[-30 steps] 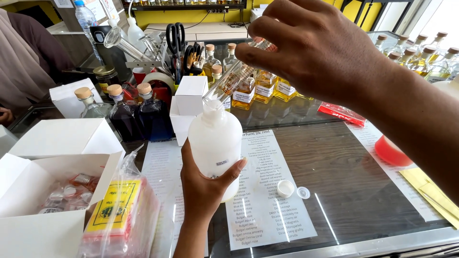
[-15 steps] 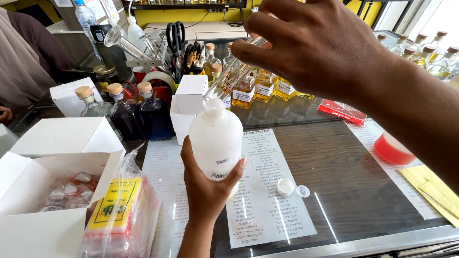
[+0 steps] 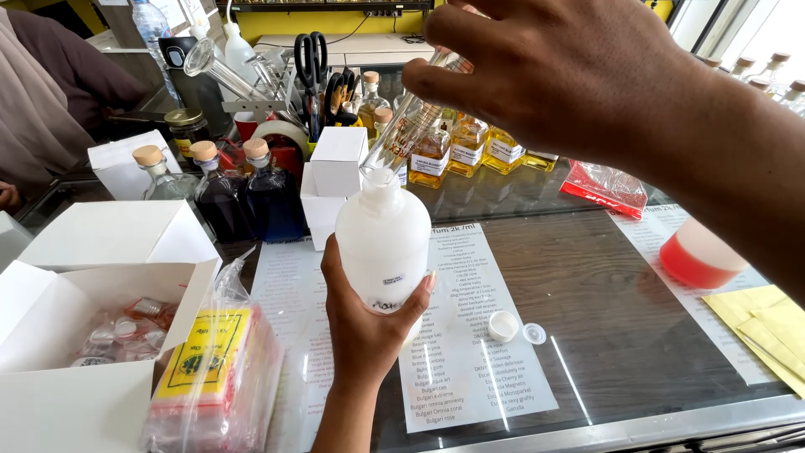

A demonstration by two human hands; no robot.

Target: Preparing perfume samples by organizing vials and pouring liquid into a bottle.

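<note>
Gripping a white plastic bottle (image 3: 383, 243) around its lower body, the left hand (image 3: 365, 323) is keeping it upright above the middle of the desk (image 3: 637, 302), fingers wrapped fully round so the open neck is facing straight up. The right hand (image 3: 562, 75) is closing its fingers on the top of a clear glass measuring cylinder (image 3: 408, 126) and tilting it so that the lower lip is hanging just over the bottle's mouth; whether they are touching is hard to tell. The slant is lining the cylinder's lip up with the narrow opening.

Lying loose on the printed list (image 3: 470, 335) under the glass top, just right of the bottle, are a small white cap (image 3: 503, 325) and a clear plug (image 3: 533, 334), kept within easy reach. Standing along the desk's far edge are amber-filled bottles (image 3: 470, 147), two dark corked bottles (image 3: 243, 197) and small white boxes (image 3: 335, 168). Sitting at the near left corner are an open white carton (image 3: 75, 335) and a plastic bag with a yellow label (image 3: 210, 377).
</note>
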